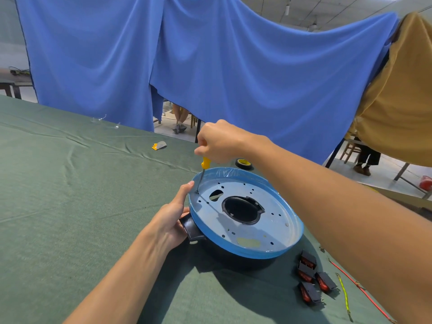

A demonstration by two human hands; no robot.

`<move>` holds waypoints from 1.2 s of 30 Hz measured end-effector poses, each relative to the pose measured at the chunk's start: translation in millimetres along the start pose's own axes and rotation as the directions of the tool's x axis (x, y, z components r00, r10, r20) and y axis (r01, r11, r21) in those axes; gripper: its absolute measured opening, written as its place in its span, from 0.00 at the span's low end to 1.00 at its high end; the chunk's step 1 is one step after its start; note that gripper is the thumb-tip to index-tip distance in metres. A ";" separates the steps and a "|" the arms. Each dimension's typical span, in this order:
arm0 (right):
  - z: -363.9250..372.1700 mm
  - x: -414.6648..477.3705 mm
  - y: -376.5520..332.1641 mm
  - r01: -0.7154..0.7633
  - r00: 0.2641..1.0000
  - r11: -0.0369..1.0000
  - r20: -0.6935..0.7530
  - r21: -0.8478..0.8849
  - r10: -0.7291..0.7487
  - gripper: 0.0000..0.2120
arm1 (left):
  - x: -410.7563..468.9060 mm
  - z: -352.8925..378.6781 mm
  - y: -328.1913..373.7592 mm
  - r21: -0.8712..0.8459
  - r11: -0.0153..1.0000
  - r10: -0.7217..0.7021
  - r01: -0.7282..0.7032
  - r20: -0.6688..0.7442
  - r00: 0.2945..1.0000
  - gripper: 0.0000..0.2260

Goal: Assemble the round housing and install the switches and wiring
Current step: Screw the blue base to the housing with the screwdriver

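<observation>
- The left hand grasps the black plastic side handle. Its thumb lies against the rim, steadying the work on the green cloth-covered table.
- The yellow-handled screwdriver, clenched in the right hand, stands nearly upright with its tip at a small hole by the left rim. This looks like the housing-fastening step, though any screw under the tip is too small to tell.
- The round housing, a black shell topped by a blue-filmed metal plate, sits centre-right. In its dish are only a black plastic collar and bare holes.
- The next move likely calls for straight downward pressure while turning.
- The black switches with red rockers and the red and yellow-green wires lie outside, just right, uninstalled.
</observation>
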State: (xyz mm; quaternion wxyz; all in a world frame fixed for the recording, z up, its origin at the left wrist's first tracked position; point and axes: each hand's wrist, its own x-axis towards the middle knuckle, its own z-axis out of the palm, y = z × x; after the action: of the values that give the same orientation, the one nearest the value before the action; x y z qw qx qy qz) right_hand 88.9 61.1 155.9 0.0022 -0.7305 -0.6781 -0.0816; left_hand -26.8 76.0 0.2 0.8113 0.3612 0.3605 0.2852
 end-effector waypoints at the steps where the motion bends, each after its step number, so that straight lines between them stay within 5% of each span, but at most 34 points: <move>1: 2.8 0.9 0.8 -0.018 1.000 1.000 -0.002 0.006 0.018 0.19 | 0.3 0.0 0.1 -0.003 1.000 0.000 0.000 -0.001 1.000 0.30; 9: -11.0 -4.3 -0.6 -0.069 0.979 0.994 0.197 0.084 0.051 0.13 | 2.1 0.3 -0.5 -0.001 1.000 0.003 -0.003 0.009 1.000 0.29; 14: -5.7 -3.1 -2.0 -0.003 1.000 1.000 -0.008 -0.017 0.003 0.08 | 1.4 0.7 -0.2 -0.001 1.000 -0.001 0.001 0.009 1.000 0.28; 19: 8.7 -5.1 -1.8 -0.062 0.992 0.998 -0.112 -0.026 0.058 0.19 | 0.7 -0.5 2.2 0.051 0.999 0.015 -0.015 0.009 1.000 0.28; 26: 0.0 -5.3 0.0 -0.067 0.994 0.996 -0.081 0.055 0.071 0.16 | 2.5 -13.3 15.6 0.234 0.972 -0.044 0.029 0.058 0.997 0.26; 32: -15.7 -10.5 -4.7 -0.059 0.987 0.993 0.154 0.103 0.043 0.15 | 5.2 -13.2 13.0 0.270 0.963 -0.043 0.029 0.045 0.998 0.25; 36: -11.2 -13.4 -0.9 -0.031 0.999 0.991 -0.014 0.126 0.033 0.10 | 6.1 -15.3 13.0 0.308 0.951 -0.057 0.042 0.042 0.998 0.25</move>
State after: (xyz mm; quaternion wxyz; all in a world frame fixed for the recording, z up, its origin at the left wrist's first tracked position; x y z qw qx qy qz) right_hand 85.9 46.7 165.2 0.0550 -0.7390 -0.6700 -0.0442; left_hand -37.9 93.8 0.8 0.7611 0.4806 0.3889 0.1964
